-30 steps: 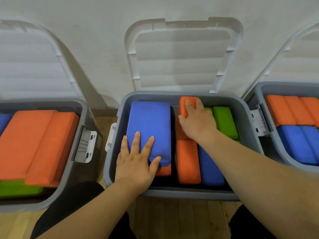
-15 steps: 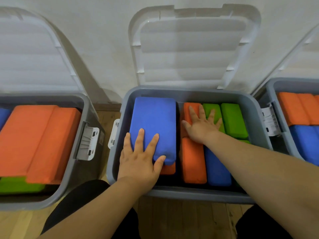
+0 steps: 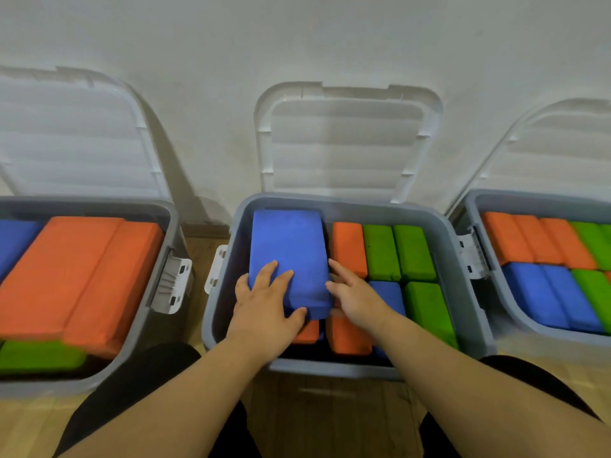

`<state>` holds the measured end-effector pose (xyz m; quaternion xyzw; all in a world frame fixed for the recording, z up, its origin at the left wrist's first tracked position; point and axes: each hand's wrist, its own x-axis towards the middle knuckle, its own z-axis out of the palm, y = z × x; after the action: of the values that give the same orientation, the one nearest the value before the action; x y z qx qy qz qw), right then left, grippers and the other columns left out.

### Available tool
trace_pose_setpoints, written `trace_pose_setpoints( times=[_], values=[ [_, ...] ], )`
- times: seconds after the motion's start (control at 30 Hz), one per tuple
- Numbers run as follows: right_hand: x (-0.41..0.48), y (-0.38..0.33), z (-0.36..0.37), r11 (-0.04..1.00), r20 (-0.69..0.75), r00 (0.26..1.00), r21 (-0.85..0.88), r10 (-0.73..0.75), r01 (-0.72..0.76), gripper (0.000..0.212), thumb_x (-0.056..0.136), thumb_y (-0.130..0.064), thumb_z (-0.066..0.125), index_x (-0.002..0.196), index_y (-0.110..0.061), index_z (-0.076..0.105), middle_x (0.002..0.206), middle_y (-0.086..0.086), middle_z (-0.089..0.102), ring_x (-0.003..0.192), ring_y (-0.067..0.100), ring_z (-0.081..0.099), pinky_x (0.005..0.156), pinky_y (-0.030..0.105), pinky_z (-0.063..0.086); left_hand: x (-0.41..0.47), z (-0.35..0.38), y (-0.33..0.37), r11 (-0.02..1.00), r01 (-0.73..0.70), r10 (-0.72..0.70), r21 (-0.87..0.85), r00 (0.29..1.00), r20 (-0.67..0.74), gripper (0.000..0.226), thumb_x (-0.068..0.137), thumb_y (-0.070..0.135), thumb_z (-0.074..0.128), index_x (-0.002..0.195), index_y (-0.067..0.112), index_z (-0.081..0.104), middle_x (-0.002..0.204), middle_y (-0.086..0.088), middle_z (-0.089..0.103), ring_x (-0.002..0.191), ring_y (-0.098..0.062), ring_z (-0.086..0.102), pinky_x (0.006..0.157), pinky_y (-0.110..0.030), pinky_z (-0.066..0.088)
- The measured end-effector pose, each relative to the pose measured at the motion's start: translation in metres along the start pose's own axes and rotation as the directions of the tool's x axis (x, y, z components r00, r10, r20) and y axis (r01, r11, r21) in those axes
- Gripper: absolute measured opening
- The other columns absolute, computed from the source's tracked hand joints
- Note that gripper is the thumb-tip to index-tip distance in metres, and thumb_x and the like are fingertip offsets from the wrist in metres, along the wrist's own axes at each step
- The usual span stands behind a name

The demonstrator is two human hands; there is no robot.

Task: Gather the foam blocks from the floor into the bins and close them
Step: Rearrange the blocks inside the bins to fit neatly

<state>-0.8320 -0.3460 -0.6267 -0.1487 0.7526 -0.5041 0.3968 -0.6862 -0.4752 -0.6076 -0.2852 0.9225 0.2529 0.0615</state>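
Foam blocks (image 3: 383, 252) already pack the middle bin (image 3: 334, 370) in rows. One blue block (image 3: 289, 246) lies on top of them along the bin's 9 o'clock side and rides higher than the rest. We have our left hand (image 3: 264, 312) laid flat on its near end, fingers straight and spread, thumb at the 6 o'clock edge, gripping nothing. We judge this is to press the block down level. Our right hand (image 3: 355, 294) is open too, with its fingertips against the block's 3 o'clock side, probably to keep it square and off the orange block (image 3: 348, 246) beside it. The lid (image 3: 347, 143) stands up at 12 o'clock against the wall (image 3: 297, 34), which keeps it out of our way while we pack. We reckon the blue block must sit below the rim or the lid will not shut. A left bin (image 3: 99, 203) at 9 o'clock and a right bin (image 3: 529, 197) at 3 o'clock are also filled and open. We see no loose blocks on the floor (image 3: 330, 408).
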Motion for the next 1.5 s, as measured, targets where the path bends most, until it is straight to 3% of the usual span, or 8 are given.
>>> trace_pose_setpoints(
  times=[0.23, 0.43, 0.57, 0.67, 0.77, 1.07, 1.2, 1.5],
  values=[
    [-0.035, -0.054, -0.067, 0.932, -0.214, 0.942, -0.313, -0.257, 0.183, 0.057, 0.096, -0.019, 0.067, 0.144, -0.044, 0.05, 0.137, -0.008, 0.064, 0.115, 0.002, 0.065, 0.092, 0.022, 0.05, -0.004, -0.003, 0.031, 0.934, -0.327, 0.286, -0.147, 0.927, -0.242, 0.069, 0.088, 0.043, 0.074, 0.15, 0.033, 0.047, 0.164, 0.006, 0.019, 0.151, -0.019, 0.018, 0.122, -0.034, 0.026],
    [-0.057, -0.022, -0.102, 0.676, -0.394, 0.915, -0.653, 0.083, -0.342, 0.079, 0.098, -0.064, 0.046, 0.164, -0.035, 0.012, 0.166, 0.013, 0.021, 0.144, 0.041, 0.036, 0.115, 0.049, 0.035, 0.008, 0.031, 0.061, 0.857, -0.516, 0.516, -0.018, 0.855, 0.059, 0.078, 0.088, 0.046, 0.071, 0.156, 0.025, 0.037, 0.162, 0.002, 0.026, 0.145, -0.02, 0.035, 0.115, -0.028, 0.031],
    [-0.055, -0.012, -0.09, 0.632, -0.39, 0.914, -0.682, 0.11, -0.367, 0.084, 0.097, -0.067, 0.046, 0.163, -0.035, 0.006, 0.169, 0.014, 0.001, 0.15, 0.046, 0.017, 0.12, 0.055, 0.026, 0.012, 0.022, 0.032, 0.916, -0.368, 0.368, 0.161, 0.929, 0.034, 0.083, 0.09, 0.066, 0.057, 0.161, 0.036, 0.024, 0.169, 0.001, 0.019, 0.155, -0.022, 0.017, 0.126, -0.042, 0.017],
    [-0.066, -0.03, -0.065, 0.67, -0.346, 0.891, -0.74, -0.295, -0.065, 0.068, 0.099, -0.047, 0.057, 0.158, -0.024, 0.033, 0.16, 0.013, 0.031, 0.145, 0.032, 0.033, 0.116, 0.044, 0.034, 0.007, 0.003, -0.003, 0.967, -0.138, 0.144, 0.214, 0.989, -0.011, 0.089, 0.089, 0.072, 0.053, 0.162, 0.041, 0.01, 0.171, -0.001, 0.008, 0.157, -0.027, 0.008, 0.126, -0.05, 0.01],
    [-0.068, -0.037, -0.013, 0.747, -0.118, 0.917, -0.623, -0.382, 0.231, 0.045, 0.097, -0.029, 0.061, 0.141, -0.025, 0.055, 0.126, -0.001, 0.062, 0.111, 0.018, 0.059, 0.092, 0.029, 0.044, 0.002, -0.005, -0.037, 0.973, 0.093, -0.09, 0.212, 0.996, -0.025, 0.095, 0.086, 0.079, 0.048, 0.16, 0.042, 0.001, 0.171, -0.005, -0.003, 0.157, -0.033, 0.0, 0.125, -0.057, 0.009],
    [-0.013, 0.007, 0.056, 0.857, 0.005, 0.986, -0.495, 0.167, -0.142, 0.074, 0.103, -0.036, 0.046, 0.163, -0.028, 0.002, 0.107, 0.0, 0.059, 0.086, 0.021, 0.064, 0.07, 0.034, 0.052, -0.018, 0.001, -0.071, 0.987, 0.075, -0.074, 0.141, 0.997, -0.017, 0.093, 0.093, 0.07, 0.049, 0.162, 0.04, -0.006, 0.169, -0.005, -0.021, 0.156, -0.027, -0.021, 0.126, -0.054, 0.005],
    [0.008, 0.022, 0.061, 0.951, -0.032, 0.967, -0.179, 0.252, -0.254, 0.087, 0.091, -0.045, 0.059, 0.162, -0.031, 0.011, 0.139, 0.003, 0.056, 0.113, 0.025, 0.06, 0.103, 0.045, 0.05, -0.019, 0.002, -0.074, 0.995, 0.059, -0.06, 0.081, 0.998, 0.012, 0.092, 0.095, 0.07, 0.047, 0.161, 0.04, -0.009, 0.169, -0.002, -0.024, 0.154, -0.024, -0.026, 0.126, -0.052, 0.002],
    [0.002, 0.016, 0.066, 0.991, -0.061, 0.99, -0.044, 0.126, -0.129, 0.086, 0.091, -0.04, 0.071, 0.156, -0.053, 0.016, 0.144, 0.0, 0.053, 0.114, 0.023, 0.063, 0.096, 0.049, 0.057, -0.023, -0.005, -0.075, 0.996, 0.042, -0.04, -0.084, 0.999, 0.027, 0.094, 0.089, 0.082, 0.045, 0.156, 0.052, -0.013, 0.17, 0.008, -0.019, 0.156, -0.02, -0.018, 0.127, -0.055, 0.006]
  ],
)
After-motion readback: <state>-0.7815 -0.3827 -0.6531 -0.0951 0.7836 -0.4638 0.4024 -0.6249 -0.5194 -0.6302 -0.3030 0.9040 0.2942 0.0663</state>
